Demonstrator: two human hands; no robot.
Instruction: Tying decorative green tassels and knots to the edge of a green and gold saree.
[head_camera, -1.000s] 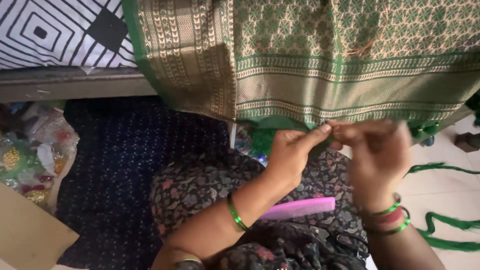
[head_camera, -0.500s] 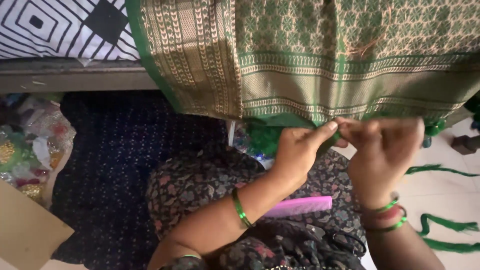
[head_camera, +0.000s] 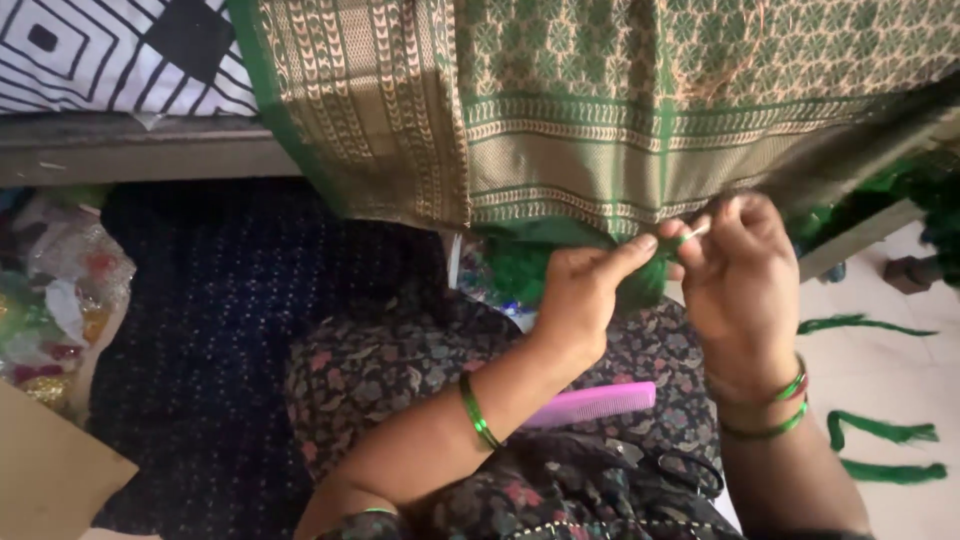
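Green tassel (head_camera: 655, 270) pinched between fingers (head_camera: 640, 248) of both hands, below cloth hem (head_camera: 560, 215)

From my feed the light is soft and even daylight, brightest at the lower right of the frame where the pale floor (head_camera: 900, 380) nearly washes out, and dimmest at centre left, where the dark blue dotted cloth (head_camera: 220, 330) sinks into shadow under the hanging green and gold woven fabric (head_camera: 600, 110). I see no hard glare, only a faint sheen on the crinkled plastic bags (head_camera: 60, 290) at the left edge. The right hand (head_camera: 740, 280) is slightly smeared by motion, the fabric's upper right corner is blurred, and detail softens toward the edges.
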